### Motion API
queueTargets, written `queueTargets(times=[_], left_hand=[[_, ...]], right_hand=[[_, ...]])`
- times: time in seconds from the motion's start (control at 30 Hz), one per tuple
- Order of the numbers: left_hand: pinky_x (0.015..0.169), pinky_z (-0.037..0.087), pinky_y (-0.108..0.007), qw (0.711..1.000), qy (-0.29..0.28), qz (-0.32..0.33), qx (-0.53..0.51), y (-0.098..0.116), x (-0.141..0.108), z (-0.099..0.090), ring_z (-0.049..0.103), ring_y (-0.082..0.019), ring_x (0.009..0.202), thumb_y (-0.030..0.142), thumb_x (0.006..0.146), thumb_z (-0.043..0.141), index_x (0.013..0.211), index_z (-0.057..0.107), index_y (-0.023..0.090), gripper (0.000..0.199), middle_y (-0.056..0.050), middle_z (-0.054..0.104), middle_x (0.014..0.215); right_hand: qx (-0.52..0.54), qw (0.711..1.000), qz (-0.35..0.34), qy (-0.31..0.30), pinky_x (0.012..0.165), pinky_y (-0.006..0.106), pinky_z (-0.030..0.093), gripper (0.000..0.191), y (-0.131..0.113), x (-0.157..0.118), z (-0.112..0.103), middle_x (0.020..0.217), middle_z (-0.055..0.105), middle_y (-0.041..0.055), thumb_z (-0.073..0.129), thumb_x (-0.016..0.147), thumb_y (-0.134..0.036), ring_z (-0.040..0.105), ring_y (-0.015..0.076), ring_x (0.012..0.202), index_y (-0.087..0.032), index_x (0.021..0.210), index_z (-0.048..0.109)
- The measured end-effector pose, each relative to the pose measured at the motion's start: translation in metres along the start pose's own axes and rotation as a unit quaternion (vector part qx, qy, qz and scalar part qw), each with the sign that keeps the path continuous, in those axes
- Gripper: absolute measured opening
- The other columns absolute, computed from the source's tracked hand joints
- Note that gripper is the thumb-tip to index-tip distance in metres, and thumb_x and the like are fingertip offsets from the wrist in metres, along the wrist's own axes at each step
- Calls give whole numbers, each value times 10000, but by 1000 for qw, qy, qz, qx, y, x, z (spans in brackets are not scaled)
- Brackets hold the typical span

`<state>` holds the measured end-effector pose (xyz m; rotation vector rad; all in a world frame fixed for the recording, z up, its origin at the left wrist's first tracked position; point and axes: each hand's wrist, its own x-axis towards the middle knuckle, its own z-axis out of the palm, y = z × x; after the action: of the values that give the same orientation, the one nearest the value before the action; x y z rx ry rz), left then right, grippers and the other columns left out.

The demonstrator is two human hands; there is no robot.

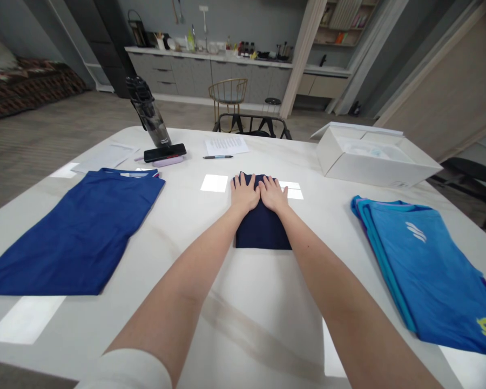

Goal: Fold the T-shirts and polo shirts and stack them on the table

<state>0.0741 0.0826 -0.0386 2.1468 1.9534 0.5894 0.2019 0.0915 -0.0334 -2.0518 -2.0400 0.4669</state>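
A folded dark navy garment (263,229) lies flat on the white table (178,216) straight in front of me; its kind cannot be made out. My left hand (244,193) rests palm down on its far left part, fingers spread. Beside it, my right hand (272,194) presses on the far right part, also with fingers apart. The two thumbs nearly meet in the middle. Small wrinkles show in the cloth around the fingertips. On the left lies a folded blue shirt (81,232). Bright blue folded shirts (417,254) are stacked on the right.
Toward the far edge stand a handheld vacuum cleaner (152,116), a black phone (164,153), a pen (217,156) and printed paper (227,145). An open white box (364,162) sits at the back right. Chairs (228,92) and a kitchen counter (210,56) are beyond the table.
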Motion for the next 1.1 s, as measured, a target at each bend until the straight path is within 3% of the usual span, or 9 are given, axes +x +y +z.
queueTargets(times=[0.1, 0.2, 0.27, 0.33, 0.43, 0.6, 0.87, 0.97, 1.1], left_hand=[[1270, 194, -542, 995, 27, 91, 21, 2, -5, -5, 333, -328, 1520, 258, 1039, 348, 1459, 544, 87, 494, -203, 426, 1597], [1230, 314, -442, 984, -18, 177, 21, 5, -18, -10, 494, -263, 1409, 118, 1016, 283, 1307, 639, 47, 464, -219, 592, 1437], [1226, 317, -444, 985, -35, 169, 22, 8, -33, -13, 482, -271, 1425, 119, 1015, 291, 1360, 596, 30, 468, -224, 579, 1455], [1252, 262, -480, 989, -31, 142, 32, 11, -53, -14, 379, -301, 1501, 169, 1024, 313, 1464, 499, 19, 501, -222, 470, 1563], [1274, 202, -512, 990, -29, 129, 39, 14, -90, -16, 277, -312, 1553, 259, 1033, 330, 1548, 405, 54, 559, -190, 349, 1648], [1287, 166, -524, 986, -38, 155, 40, 11, -146, -23, 249, -301, 1566, 347, 1042, 340, 1585, 364, 96, 599, -160, 304, 1673], [1276, 215, -517, 975, -87, 198, 42, -9, -202, -44, 200, -306, 1580, 505, 1061, 310, 1608, 320, 125, 666, -139, 270, 1687], [1260, 270, -486, 968, -103, 223, 43, -18, -219, -54, 261, -296, 1562, 441, 1061, 358, 1587, 357, 120, 616, -149, 323, 1666], [1201, 372, -394, 961, -94, 249, 72, -25, -228, -71, 487, -247, 1424, 166, 998, 419, 1431, 553, 140, 454, -137, 570, 1494]], right_hand=[[-10, 999, -12, 35, 1221, 688, 78, 642, -1, -6, 2, 1702, 240, 79, 165, 1075, -507, 181, 299, 1571, -220, 1626, 326], [-33, 992, -78, 92, 1247, 627, 66, 594, 0, -22, 3, 1673, 320, 99, 186, 1080, -381, 222, 280, 1559, -164, 1586, 409], [-42, 986, -132, 91, 1269, 534, 100, 581, 3, -37, 2, 1657, 355, 113, 204, 1071, -317, 242, 254, 1553, -123, 1567, 438], [-41, 984, -165, 61, 1269, 483, 154, 583, 8, -55, 2, 1654, 361, 114, 216, 1070, -315, 250, 245, 1553, -109, 1574, 425], [-38, 986, -162, 27, 1258, 530, 183, 592, 18, -90, 1, 1685, 295, 82, 224, 1075, -356, 207, 254, 1570, -162, 1622, 336], [-72, 985, -158, 17, 1250, 594, 167, 605, 30, -154, 1, 1715, 183, 66, 245, 1076, -380, 162, 275, 1582, -202, 1654, 244], [-93, 979, -180, -14, 1246, 623, 151, 609, 36, -226, -1, 1703, 219, 73, 265, 1084, -446, 164, 295, 1580, -214, 1647, 273], [-67, 977, -200, -29, 1244, 602, 199, 585, 45, -244, -7, 1684, 292, 81, 336, 1075, -436, 225, 295, 1564, -218, 1618, 351], [-32, 977, -210, 12, 1170, 451, 388, 413, 56, -257, -17, 1479, 580, 111, 433, 1044, -268, 514, 252, 1371, -215, 1405, 624]])
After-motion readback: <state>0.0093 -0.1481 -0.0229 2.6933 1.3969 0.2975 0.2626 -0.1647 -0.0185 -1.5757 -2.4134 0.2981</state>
